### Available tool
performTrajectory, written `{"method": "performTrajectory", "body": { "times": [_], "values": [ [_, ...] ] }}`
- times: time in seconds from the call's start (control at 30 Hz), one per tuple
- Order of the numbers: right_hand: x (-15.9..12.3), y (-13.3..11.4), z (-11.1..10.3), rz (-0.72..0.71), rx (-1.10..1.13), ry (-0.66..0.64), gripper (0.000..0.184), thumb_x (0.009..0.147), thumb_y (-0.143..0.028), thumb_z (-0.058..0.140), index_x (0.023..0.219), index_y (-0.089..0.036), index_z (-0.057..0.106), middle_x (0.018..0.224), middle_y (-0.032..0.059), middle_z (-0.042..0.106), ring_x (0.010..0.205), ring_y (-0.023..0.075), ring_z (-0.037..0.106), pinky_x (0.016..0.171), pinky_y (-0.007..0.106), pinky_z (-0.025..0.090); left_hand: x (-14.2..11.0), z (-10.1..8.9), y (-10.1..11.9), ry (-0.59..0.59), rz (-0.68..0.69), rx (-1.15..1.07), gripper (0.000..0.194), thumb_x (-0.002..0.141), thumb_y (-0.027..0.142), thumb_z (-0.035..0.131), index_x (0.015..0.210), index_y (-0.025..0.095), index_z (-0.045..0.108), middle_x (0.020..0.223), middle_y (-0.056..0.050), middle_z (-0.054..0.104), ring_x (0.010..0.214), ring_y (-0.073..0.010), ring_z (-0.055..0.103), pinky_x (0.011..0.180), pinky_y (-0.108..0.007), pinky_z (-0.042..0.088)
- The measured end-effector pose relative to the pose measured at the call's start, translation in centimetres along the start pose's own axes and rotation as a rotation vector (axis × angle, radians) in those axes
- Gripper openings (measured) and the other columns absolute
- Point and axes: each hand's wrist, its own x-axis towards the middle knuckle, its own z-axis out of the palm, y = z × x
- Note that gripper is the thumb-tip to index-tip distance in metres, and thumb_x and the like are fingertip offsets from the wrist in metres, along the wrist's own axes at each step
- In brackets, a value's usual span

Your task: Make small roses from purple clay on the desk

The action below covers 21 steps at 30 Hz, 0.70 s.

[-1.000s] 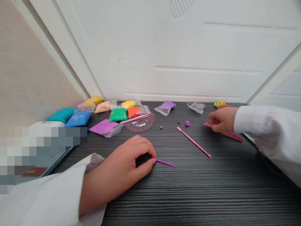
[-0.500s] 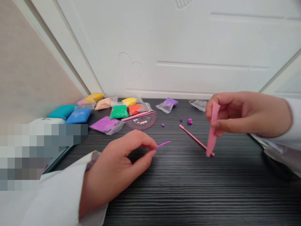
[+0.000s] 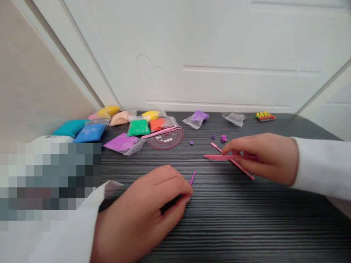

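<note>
Between the thumb and forefinger of my left hand (image 3: 153,208) is a thin purple strip of clay (image 3: 193,177), its free end pointing away from me. My right hand (image 3: 260,159) grips a pink plastic clay knife (image 3: 218,157), held almost level with its blade pointing left. Under the knife and right hand a thin pink modelling stick (image 3: 241,168) lies slantwise on the dark table, partly covered. Small bits sit beyond the hands: a flat violet piece (image 3: 191,143), a tiny dark purple piece (image 3: 213,137) and a magenta crumpled lump (image 3: 224,138).
Several bags of coloured clay, among them a green one (image 3: 138,128) and a purple one (image 3: 122,143), lie at the back left. Beside them is a round dark mat (image 3: 175,140) with white bits and a pink tool. A small yellow-and-red clay piece (image 3: 264,116) stands at the back right.
My right hand has lowered and turned the knife from upright to nearly level, pointing left. My left hand has come nearer and turned, so the purple strip points more away from me.
</note>
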Motion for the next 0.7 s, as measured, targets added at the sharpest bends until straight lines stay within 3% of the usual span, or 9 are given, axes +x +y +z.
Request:
{"method": "performTrajectory", "body": {
  "times": [0.07,0.17,0.4,0.7],
  "values": [
    [-0.2,-0.2,0.6,-0.025,-0.061,-0.010,0.036,0.079,-0.012,0.039,0.108,-0.020,0.058,0.080,0.0023,0.066,0.066,0.0149,0.061,0.058,0.025,0.041,-0.1,0.2,-0.1,-0.029,0.011,0.000,0.014,0.085,0.014,0.047,0.083,0.024,0.057,0.086,0.003,0.060,0.081,-0.0092,0.054,0.074,-0.020,0.044],
    [-0.7,-1.2,1.4,-0.026,-0.140,0.049,0.037,0.081,-0.013,0.036,0.111,-0.020,0.055,0.096,0.0057,0.067,0.082,0.0216,0.065,0.063,0.030,0.043,-0.2,0.3,-0.3,-0.057,0.043,0.001,0.015,0.085,0.014,0.046,0.082,0.023,0.057,0.085,0.003,0.059,0.081,-0.0095,0.053,0.075,-0.021,0.043],
    [-1.3,-3.8,3.1,-0.179,-0.281,0.182,0.030,0.083,-0.013,0.037,0.107,-0.021,0.053,0.075,-0.0013,0.067,0.055,0.0173,0.057,0.051,0.030,0.030,-0.2,0.1,-0.3,-0.065,0.081,0.039,0.012,0.085,0.017,0.049,0.087,0.026,0.057,0.085,0.005,0.060,0.082,-0.0098,0.053,0.077,-0.023,0.043],
    [-2.2,-4.3,4.6,-0.238,-0.215,0.194,0.040,0.081,-0.016,0.040,0.120,-0.022,0.036,0.062,-0.0066,0.060,0.049,0.0167,0.052,0.052,0.032,0.024,-0.1,-0.5,0.2,-0.016,0.137,0.124,0.021,0.084,0.014,0.050,0.099,0.025,0.059,0.081,0.003,0.060,0.078,-0.0120,0.050,0.072,-0.027,0.042]
  ]
}}
